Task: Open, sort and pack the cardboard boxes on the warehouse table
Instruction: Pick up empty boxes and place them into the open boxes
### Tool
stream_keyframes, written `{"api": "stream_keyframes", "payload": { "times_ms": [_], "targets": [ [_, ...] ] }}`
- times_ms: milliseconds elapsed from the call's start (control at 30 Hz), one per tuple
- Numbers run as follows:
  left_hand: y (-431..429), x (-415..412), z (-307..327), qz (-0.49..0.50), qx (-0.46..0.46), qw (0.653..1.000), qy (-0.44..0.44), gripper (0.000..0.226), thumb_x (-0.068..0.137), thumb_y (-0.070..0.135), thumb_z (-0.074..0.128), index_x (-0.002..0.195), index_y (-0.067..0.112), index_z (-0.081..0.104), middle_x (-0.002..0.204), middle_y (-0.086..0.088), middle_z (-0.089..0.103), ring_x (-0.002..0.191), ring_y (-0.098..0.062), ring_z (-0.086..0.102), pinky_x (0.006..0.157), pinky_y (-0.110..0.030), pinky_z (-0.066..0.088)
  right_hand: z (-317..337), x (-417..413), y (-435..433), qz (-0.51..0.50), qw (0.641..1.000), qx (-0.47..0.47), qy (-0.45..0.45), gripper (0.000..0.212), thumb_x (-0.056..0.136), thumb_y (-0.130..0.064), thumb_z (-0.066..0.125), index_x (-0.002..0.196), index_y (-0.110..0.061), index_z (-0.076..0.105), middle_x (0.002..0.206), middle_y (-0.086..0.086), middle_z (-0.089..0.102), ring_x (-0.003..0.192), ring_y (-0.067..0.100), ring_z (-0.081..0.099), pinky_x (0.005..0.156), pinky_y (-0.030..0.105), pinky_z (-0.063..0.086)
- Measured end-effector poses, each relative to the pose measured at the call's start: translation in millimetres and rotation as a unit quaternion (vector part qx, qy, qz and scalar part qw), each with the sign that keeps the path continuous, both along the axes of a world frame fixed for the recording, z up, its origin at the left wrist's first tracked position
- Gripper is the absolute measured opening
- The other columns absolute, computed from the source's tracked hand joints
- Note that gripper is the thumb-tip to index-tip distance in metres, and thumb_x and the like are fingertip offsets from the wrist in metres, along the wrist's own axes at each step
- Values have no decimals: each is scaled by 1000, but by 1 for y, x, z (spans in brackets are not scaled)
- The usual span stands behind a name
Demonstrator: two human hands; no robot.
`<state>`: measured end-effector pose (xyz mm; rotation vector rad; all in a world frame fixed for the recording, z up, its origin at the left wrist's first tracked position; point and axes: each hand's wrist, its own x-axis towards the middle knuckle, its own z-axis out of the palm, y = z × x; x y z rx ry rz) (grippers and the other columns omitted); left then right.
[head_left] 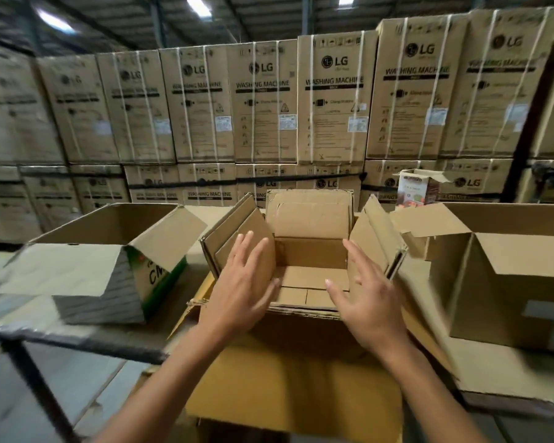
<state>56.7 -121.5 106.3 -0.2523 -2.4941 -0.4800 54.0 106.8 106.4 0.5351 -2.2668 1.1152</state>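
Cardboard box (pixel 311 225) sits open on the bench (pixel 160 330) before me, flaps up. My left hand (pixel 243 282) lies flat against its left flap, and my right hand (pixel 368 302) is spread wide beside the right flap.

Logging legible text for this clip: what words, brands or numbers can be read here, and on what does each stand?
"LG": tall brown strapped cardboard cartons stacked behind the table.
"WASHING MACHINE": the same cartons, under the logo.
"CM", cut off: green-and-white side of the open cardboard box on the left.
Unreadable: white stickers on the cartons; small printed carton at back right, blurred.
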Motion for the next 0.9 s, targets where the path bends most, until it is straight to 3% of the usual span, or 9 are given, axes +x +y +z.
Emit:
{"api": "stream_keyframes", "payload": {
  "times_ms": [100, 267, 400, 533, 667, 833, 900],
  "targets": [
    [-14, 65, -20, -5, 87, 996, 32, 67, 94, 51, 51, 153, 29, 29, 164, 5, 20, 153, -13, 11, 121, -46, 23, -17, 48, -9, 27, 997, -68, 2, 70, 87, -45, 65, 150, -37, 35, 152, -4, 46, 135, 17, 48, 105, 45, 49],
    [-38, 160, -59, 8, 215, 975, 52, 61, 92, 49, 54, 147, 25, 43, 155, 6, 41, 146, -11, 33, 114, -51, 38, -57, 115, -44, 59, 981, -178, -47, 64, 89, -53, 64, 145, -38, 37, 139, -7, 53, 115, 2, 56, 88, 20, 51],
    [-70, 217, -93, 65, 224, 972, 29, 59, 92, 46, 55, 145, 20, 48, 151, 4, 46, 142, -11, 39, 113, -49, 40, -101, 160, -91, 113, 974, -155, -124, 63, 83, -59, 59, 141, -45, 37, 136, -10, 53, 108, 4, 59, 77, 1, 46],
    [-129, 270, -120, 141, 207, 968, 0, 56, 92, 36, 61, 144, 18, 49, 150, 1, 47, 140, -12, 40, 117, -35, 35, -132, 183, -138, 166, 962, -111, -187, 57, 91, -40, 68, 139, -48, 37, 146, -2, 52, 122, 14, 57, 86, 8, 45],
    [-187, 314, -150, 204, 212, 956, -14, 55, 91, 32, 63, 141, 16, 50, 146, 2, 49, 138, -13, 43, 115, -20, 30, -160, 188, -190, 177, 958, -82, -210, 60, 86, -45, 63, 143, -33, 48, 144, 2, 54, 127, 12, 54, 89, 13, 47],
    [-267, 353, -196, 251, 227, 938, -79, 57, 92, 43, 56, 141, 15, 50, 145, -6, 51, 137, -21, 45, 115, -39, 36, -202, 210, -278, 189, 948, -27, -256, 60, 90, -36, 70, 145, -23, 50, 144, 5, 54, 128, 18, 53, 96, 39, 55],
    [-296, 366, -209, 252, 231, 933, -113, 59, 92, 47, 53, 143, 18, 48, 148, -4, 49, 139, -21, 43, 115, -39, 36, -215, 223, -315, 195, 941, -4, -278, 60, 91, -32, 70, 146, -24, 48, 145, 6, 53, 130, 20, 52, 100, 44, 53]
  ]
}}
